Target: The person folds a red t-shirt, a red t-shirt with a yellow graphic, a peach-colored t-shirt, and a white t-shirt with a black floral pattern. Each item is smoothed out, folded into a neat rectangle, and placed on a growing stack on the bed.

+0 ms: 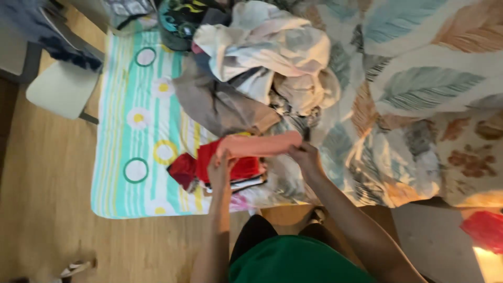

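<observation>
Salmon-pink soft cloth (260, 144), rolled into a long tube shape, was stretched between both hands above the bed. The left hand (220, 169) gripped its left end and the right hand (305, 157) pinched its right end. Under it lay a folded red garment (230, 165) on a striped flower-printed sheet (137, 131), near a crumpled clothes pile (262, 57).

Both bare arms reach toward twelve o'clock, left hand (220, 169) and right hand (305, 157) each closed in a pinching grip, level.
</observation>
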